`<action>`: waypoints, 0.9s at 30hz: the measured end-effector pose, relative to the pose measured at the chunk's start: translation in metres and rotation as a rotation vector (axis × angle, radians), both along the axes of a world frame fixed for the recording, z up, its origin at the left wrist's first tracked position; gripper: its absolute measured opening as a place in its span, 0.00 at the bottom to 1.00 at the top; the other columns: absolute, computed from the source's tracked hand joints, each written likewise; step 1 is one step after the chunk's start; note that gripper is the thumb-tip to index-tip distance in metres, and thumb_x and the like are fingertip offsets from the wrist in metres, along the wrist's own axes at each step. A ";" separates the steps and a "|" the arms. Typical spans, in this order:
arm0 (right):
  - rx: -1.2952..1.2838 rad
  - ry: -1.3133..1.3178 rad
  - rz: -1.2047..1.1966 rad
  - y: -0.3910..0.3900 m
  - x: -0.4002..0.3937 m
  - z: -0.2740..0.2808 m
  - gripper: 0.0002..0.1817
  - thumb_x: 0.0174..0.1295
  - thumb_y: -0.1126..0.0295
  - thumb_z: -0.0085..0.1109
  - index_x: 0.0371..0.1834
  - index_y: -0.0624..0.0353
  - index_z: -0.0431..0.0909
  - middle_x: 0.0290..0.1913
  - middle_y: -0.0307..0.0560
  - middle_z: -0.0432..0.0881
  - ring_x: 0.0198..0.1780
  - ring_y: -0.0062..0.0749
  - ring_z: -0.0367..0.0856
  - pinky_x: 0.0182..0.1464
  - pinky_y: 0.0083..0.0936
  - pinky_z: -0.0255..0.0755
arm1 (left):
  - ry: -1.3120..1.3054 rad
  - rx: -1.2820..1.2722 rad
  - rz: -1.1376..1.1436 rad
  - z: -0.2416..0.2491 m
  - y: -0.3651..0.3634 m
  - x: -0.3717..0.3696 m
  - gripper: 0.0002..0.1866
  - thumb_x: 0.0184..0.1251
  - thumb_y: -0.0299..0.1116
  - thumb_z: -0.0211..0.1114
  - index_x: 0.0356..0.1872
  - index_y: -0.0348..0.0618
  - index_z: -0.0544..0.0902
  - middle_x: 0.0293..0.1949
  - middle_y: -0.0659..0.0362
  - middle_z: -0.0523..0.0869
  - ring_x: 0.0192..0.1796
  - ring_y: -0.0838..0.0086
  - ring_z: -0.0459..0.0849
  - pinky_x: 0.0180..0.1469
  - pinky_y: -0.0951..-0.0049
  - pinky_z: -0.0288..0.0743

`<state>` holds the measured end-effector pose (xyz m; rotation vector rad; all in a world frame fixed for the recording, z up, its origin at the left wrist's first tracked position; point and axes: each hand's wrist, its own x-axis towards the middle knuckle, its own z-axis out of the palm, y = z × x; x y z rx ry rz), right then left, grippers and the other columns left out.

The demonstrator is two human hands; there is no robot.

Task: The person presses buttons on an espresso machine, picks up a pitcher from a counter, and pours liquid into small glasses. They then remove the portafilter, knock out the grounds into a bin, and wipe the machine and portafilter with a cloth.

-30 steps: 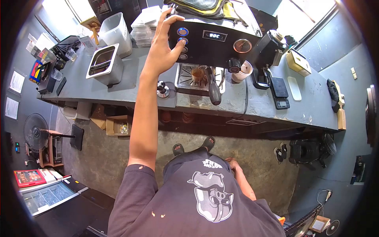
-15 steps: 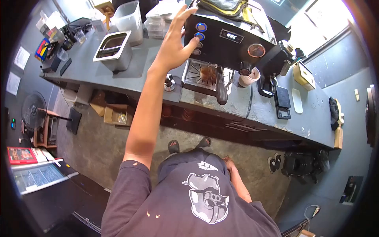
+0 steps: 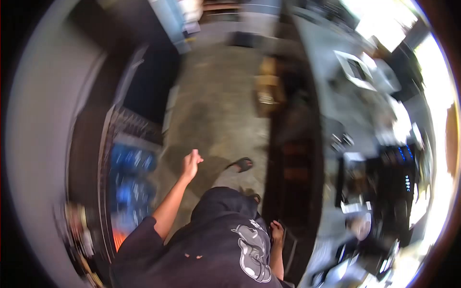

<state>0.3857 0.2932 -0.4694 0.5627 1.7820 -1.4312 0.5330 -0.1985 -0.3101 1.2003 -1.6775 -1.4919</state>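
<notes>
My left hand point(image 3: 191, 164) hangs in the air over the concrete floor, left of my body. Its fingers are loosely bent, the thumb stands apart from them, and nothing shows in it. Low at my right side, my right hand point(image 3: 276, 231) is beside my thigh and the dark counter front; its fingers look bent, but whether they hold anything is not visible. The black espresso machine point(image 3: 401, 175), with blue lit buttons, stands smeared on the counter point(image 3: 312, 62) to my right, apart from both hands.
Blue bottle-like containers point(image 3: 132, 180) fill a low shelf at left. A cardboard box point(image 3: 268, 89) is under the counter. Further up the counter stands a pale-rimmed container point(image 3: 355, 70). The floor point(image 3: 211, 86) runs ahead between both sides.
My left hand has left the espresso machine's buttons and dropped to my side. My view has swung left, bringing the machine to the right edge, and my feet have shifted.
</notes>
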 end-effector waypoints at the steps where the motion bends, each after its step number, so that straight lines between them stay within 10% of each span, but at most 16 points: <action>1: -0.033 0.092 0.168 0.001 -0.009 -0.011 0.15 0.57 0.77 0.65 0.49 0.62 0.79 0.36 0.44 0.83 0.35 0.27 0.81 0.39 0.24 0.78 | -0.087 -0.075 0.141 0.009 0.014 0.046 0.26 0.79 0.51 0.46 0.25 0.41 0.72 0.21 0.61 0.74 0.28 0.72 0.78 0.40 0.67 0.76; 7: -0.254 0.078 1.017 -0.023 -0.082 -0.073 0.19 0.53 0.66 0.75 0.43 0.65 0.81 0.32 0.42 0.83 0.33 0.26 0.81 0.35 0.24 0.76 | -0.240 -0.123 0.725 -0.016 0.150 0.238 0.04 0.72 0.30 0.58 0.41 0.42 0.78 0.32 0.60 0.84 0.39 0.77 0.83 0.41 0.74 0.76; 15: -0.349 0.183 1.269 -0.159 -0.055 -0.040 0.15 0.58 0.72 0.68 0.45 0.62 0.76 0.30 0.46 0.83 0.26 0.27 0.79 0.28 0.26 0.75 | -0.124 0.384 1.195 -0.104 0.284 0.324 0.09 0.71 0.34 0.62 0.46 0.42 0.80 0.37 0.59 0.86 0.36 0.77 0.83 0.38 0.71 0.77; 19: 0.008 -0.145 1.113 -0.231 0.017 -0.009 0.12 0.61 0.79 0.58 0.48 0.64 0.75 0.35 0.51 0.84 0.27 0.31 0.80 0.28 0.27 0.76 | 0.190 0.233 0.981 -0.099 0.238 0.364 0.13 0.71 0.36 0.61 0.51 0.44 0.78 0.36 0.58 0.85 0.37 0.76 0.83 0.36 0.71 0.77; 27: -0.168 0.332 2.042 -0.359 0.155 -0.056 0.15 0.68 0.63 0.53 0.47 0.66 0.77 0.36 0.52 0.87 0.32 0.36 0.85 0.31 0.27 0.76 | 0.144 0.324 0.872 -0.023 0.226 0.548 0.16 0.76 0.42 0.56 0.53 0.41 0.78 0.38 0.61 0.84 0.39 0.77 0.82 0.44 0.74 0.75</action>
